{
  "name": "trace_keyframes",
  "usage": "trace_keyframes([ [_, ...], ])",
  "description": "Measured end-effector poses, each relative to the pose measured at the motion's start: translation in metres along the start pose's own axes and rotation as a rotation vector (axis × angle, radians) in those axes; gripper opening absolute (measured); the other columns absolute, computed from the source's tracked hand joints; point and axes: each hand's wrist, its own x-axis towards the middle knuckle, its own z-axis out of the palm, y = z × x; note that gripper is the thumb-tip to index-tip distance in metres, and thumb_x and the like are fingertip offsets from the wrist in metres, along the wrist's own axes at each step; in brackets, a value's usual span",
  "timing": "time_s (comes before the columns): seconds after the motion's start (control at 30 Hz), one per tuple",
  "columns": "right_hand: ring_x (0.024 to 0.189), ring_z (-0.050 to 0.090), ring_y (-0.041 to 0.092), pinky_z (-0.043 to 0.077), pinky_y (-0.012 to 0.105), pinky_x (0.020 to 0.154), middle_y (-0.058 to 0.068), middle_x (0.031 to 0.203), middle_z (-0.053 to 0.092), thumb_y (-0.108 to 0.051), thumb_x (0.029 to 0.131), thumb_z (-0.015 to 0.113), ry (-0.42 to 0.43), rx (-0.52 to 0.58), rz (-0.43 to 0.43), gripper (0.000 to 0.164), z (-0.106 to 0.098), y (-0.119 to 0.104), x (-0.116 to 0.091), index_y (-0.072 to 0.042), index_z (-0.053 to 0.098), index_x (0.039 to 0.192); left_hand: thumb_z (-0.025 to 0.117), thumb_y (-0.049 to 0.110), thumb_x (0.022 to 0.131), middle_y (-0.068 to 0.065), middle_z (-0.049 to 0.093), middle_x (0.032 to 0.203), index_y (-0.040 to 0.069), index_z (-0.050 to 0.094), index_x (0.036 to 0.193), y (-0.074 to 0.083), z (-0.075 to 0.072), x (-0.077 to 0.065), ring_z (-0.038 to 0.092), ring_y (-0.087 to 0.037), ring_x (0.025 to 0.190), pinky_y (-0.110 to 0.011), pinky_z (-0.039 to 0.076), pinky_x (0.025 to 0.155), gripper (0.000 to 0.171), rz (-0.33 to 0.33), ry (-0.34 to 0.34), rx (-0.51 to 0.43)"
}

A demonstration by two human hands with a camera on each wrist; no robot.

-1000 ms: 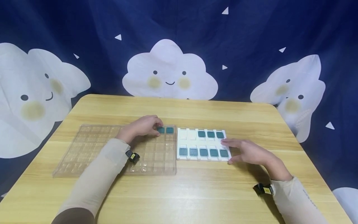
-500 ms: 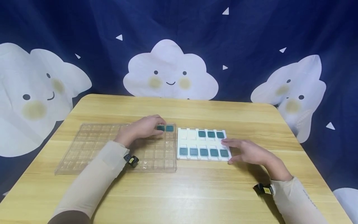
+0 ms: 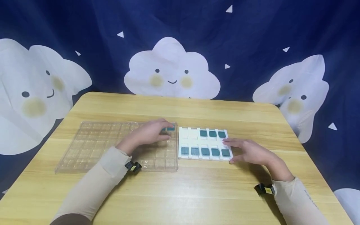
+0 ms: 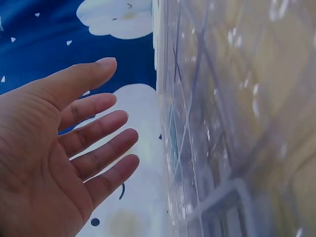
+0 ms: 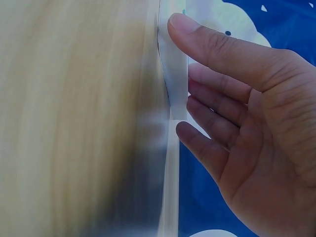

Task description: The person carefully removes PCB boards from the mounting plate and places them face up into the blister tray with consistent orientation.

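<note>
My left hand (image 3: pixel 149 132) hovers over the right part of a clear plastic compartment tray (image 3: pixel 95 143), holding nothing. In the left wrist view its fingers (image 4: pixel 111 150) and thumb are spread apart, clear of the tray. Two square teal chips (image 3: pixel 170 128) sit in the tray's far right compartments, one partly hidden by my fingers. At the right end of a white slotted tray (image 3: pixel 193 142), my right hand (image 3: pixel 250 152) rests its relaxed fingers and thumb on the edge and near corner. Several teal chips (image 3: pixel 205 151) lie in this tray's two rows; two far-left slots hold none.
Both trays lie side by side on a wooden table (image 3: pixel 180 193), almost touching. A dark blue curtain (image 3: pixel 180 18) with white clouds hangs behind the table's far edge. Small black cameras (image 3: pixel 133 166) are strapped to both wrists.
My left fingers have let go of the chip in the clear tray, spread open and moved slightly right and nearer. The clear tray has shifted slightly. My right hand stays in place.
</note>
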Motion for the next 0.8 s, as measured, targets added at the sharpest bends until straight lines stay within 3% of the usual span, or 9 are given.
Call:
trace_keyframes([
  [0.33,0.131,0.045,0.034,0.039,0.052,0.105,0.01,0.143,0.051,-0.035,0.079,0.082,-0.004,0.011,0.009,0.072,0.0,0.001,0.0,-0.008,0.055,0.139,0.07,0.037,0.09,-0.016,0.047,0.145,0.008,0.054,0.139,0.024,0.005,-0.004,0.041,-0.032,0.135,-0.046,0.03,0.113,0.059,0.025,-0.047,-0.018],
  [0.53,0.131,0.046,0.034,0.039,0.052,0.105,0.01,0.143,0.051,-0.035,0.078,0.082,-0.003,0.007,0.004,0.071,0.0,0.0,0.001,-0.008,0.055,0.139,0.067,0.041,0.091,-0.01,0.05,0.143,0.011,0.055,0.138,0.036,0.015,-0.003,0.042,-0.027,0.135,-0.042,0.034,0.111,0.057,0.002,-0.088,-0.015],
  [0.8,0.131,0.045,0.034,0.039,0.052,0.105,0.01,0.143,0.051,-0.036,0.079,0.082,0.0,0.009,0.0,0.072,0.0,0.002,0.0,-0.008,0.055,0.139,0.07,0.041,0.089,-0.005,0.058,0.134,0.013,0.06,0.134,0.047,0.027,0.0,0.053,-0.021,0.124,-0.037,0.042,0.105,0.054,0.038,-0.078,0.001],
])
